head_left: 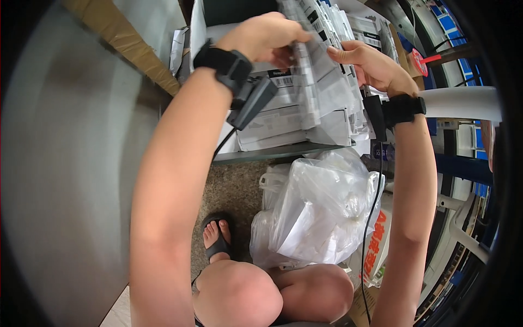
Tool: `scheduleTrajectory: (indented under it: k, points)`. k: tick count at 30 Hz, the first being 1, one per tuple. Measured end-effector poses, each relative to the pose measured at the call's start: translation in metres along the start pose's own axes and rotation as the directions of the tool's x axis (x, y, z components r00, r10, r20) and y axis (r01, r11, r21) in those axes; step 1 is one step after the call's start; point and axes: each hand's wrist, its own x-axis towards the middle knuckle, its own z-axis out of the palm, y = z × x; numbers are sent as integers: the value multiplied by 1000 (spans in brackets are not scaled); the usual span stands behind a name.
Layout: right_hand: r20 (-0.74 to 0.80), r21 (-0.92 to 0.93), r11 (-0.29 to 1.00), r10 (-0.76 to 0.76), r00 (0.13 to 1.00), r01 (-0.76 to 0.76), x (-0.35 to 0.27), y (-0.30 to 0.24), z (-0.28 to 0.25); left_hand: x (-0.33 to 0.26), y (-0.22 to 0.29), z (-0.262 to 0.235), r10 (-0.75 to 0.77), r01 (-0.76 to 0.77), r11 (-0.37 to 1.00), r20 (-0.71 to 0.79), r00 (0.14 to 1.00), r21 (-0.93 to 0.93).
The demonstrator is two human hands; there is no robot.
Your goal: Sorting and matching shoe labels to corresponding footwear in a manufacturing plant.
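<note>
At the top centre, my left hand [267,38] is closed round the left edge of a clear plastic package [308,92]. Motion smears this package a little, and its contents cannot be made out. My right hand [373,65] is across from it, its thumb against the package's right side and its other fingers curled, partly hidden by the stack. Under and around both hands are flat white boxes [269,128] with black-and-white labels, lying in an open bin. More slim white packs [327,24] stand in a row between the hands. Both wrists wear black straps with small devices.
Below the bin's front edge [289,151], a bulging translucent plastic bag [321,207] rests on the floor before my knees. A grey panel [65,163] rises on the left. To the right are a white roll [463,103] and racks with blue parts. A black cable hangs beside my right forearm.
</note>
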Motion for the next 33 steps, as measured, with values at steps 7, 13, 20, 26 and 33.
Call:
scheduleTrajectory:
  k: [7,13,20,26,33]
  points:
    - [48,-148,987,67,997,-60,4,-3,-10,-21,-41,-57,-266,259,964,-146,953,-67]
    - [131,-350,806,-462,877,477,4,13,-11,-23,-23,-59,-243,269,953,-175,954,139]
    - [138,-463,799,-362,922,383,-3,4,-9,-38,-2,-35,68,-54,968,-48,997,247]
    - [-162,-475,880,-68,984,-18,-14,-24,31,-26,-17,-22,99,-107,987,69,993,116]
    - [18,-508,852,-136,991,126,-17,-12,17,-35,-1,-23,-26,25,933,-2,1000,359]
